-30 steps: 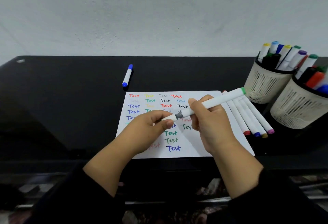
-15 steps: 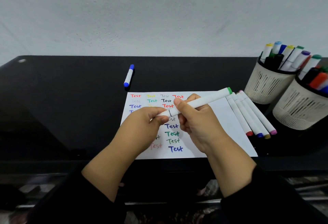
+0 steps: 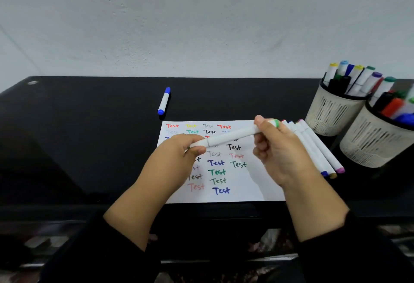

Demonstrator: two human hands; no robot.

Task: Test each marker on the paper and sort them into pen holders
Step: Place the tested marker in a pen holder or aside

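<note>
A white marker with a green end [image 3: 230,137] is held level above the paper [image 3: 253,188], which is covered with coloured "Test" words. My left hand [image 3: 177,159] grips the marker's capped left end. My right hand [image 3: 277,152] pinches its right end near the green band. Several white markers [image 3: 313,148] lie side by side at the paper's right edge. Two cream pen holders, one behind [image 3: 329,112] and one in front [image 3: 371,143], stand at the right, both packed with markers.
A blue-capped marker [image 3: 164,101] lies alone on the black desk [image 3: 78,137] behind the paper's left corner. A pale wall rises behind the desk. The desk's front edge runs just below the paper.
The cap has gone back onto the marker's grey tip. My right hand has slid along the barrel to the green end, and the marker now lies flatter.
</note>
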